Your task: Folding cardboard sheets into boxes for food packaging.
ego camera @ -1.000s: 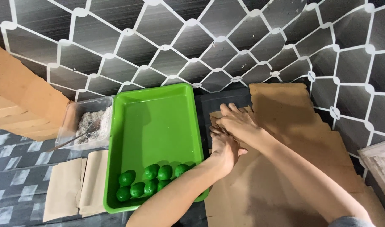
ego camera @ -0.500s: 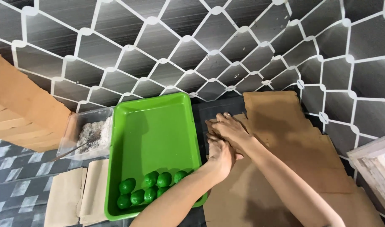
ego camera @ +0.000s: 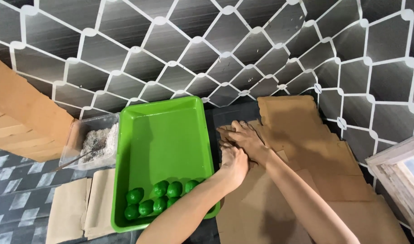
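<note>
Seen from above, two bare hands meet just right of a bright green rectangular plastic tray (ego camera: 166, 135). The right hand (ego camera: 245, 138) lies flat, fingers stretched out, palm down on top of the left hand (ego camera: 234, 161), which is loosely curled. They seem to press or roll something small between them, but it is hidden, so I cannot tell what, if anything, they hold. Both hands rest at the left edge of a stack of flat brown cardboard sheets (ego camera: 301, 149) spread over the dark surface to the right. Small round green balls (ego camera: 159, 199) sit gathered in rows at the tray's near end, with the far end bare. Left of the tray is a clear plastic tub of pale grainy powder (ego camera: 96, 142), within easy reach. Tan paper sheets (ego camera: 78, 208) lie at near left.
</note>
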